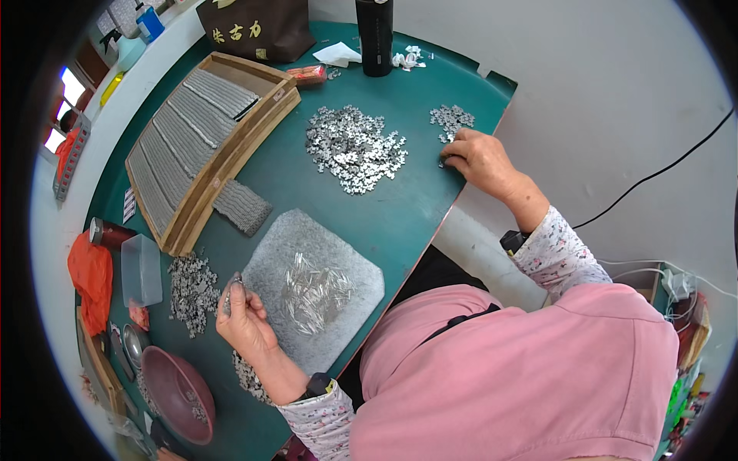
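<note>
A green table [388, 221] is spanning the head view. Left of lower centre, the left hand [247, 319] is pinching metal pieces [236, 279] between thumb and fingers. At upper right, the right hand [484, 161] is resting beside a small metal pile [450, 119], fingertips together; whether they are gripping anything cannot be told.
</note>
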`<move>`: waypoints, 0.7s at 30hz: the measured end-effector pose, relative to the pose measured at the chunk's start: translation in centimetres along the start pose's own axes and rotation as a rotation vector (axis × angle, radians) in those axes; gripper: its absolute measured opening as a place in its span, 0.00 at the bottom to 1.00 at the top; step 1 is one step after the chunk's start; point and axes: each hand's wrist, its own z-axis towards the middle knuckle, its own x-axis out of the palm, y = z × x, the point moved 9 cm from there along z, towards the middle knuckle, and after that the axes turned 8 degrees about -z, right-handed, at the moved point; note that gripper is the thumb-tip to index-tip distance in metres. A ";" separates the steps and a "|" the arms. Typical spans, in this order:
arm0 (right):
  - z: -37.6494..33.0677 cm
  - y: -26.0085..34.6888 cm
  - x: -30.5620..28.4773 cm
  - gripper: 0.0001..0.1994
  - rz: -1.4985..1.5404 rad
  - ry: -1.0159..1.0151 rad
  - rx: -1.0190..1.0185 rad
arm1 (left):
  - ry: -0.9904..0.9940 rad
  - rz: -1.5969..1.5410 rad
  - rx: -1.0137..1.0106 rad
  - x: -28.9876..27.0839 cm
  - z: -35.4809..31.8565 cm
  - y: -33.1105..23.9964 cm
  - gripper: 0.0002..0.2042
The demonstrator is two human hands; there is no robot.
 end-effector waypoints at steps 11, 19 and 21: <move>1.1 5.7 1.3 0.07 0.140 0.106 -0.088 | 0.036 -0.078 -0.101 1.7 -1.0 0.4 0.07; 4.4 22.3 4.5 0.08 0.593 0.238 -0.595 | 0.156 -0.021 -0.106 2.5 -1.3 0.6 0.06; 5.8 24.2 6.3 0.08 0.562 0.261 -0.607 | 0.164 -0.026 -0.112 2.5 -1.2 0.7 0.06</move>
